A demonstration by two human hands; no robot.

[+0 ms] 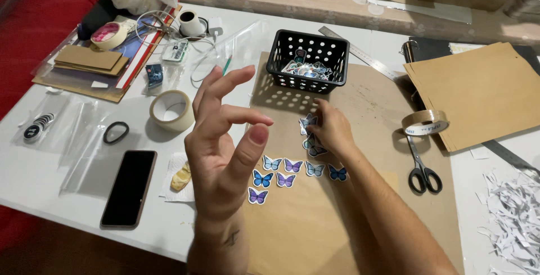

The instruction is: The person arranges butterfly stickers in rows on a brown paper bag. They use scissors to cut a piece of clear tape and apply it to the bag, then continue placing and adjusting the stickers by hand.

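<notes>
Seven butterfly stickers (292,172) lie in rows on the brown paper (315,235), more wait in the basket (308,61) at 12 o'clock; the right hand (332,131) presses a few stickers down, the left hand (225,145) floats open and empty.

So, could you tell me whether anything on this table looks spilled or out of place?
Yes: a heap of white paper shreds lies scattered at the table's right edge, beside the scissors. The butterfly stickers lie in neat rows.
</notes>
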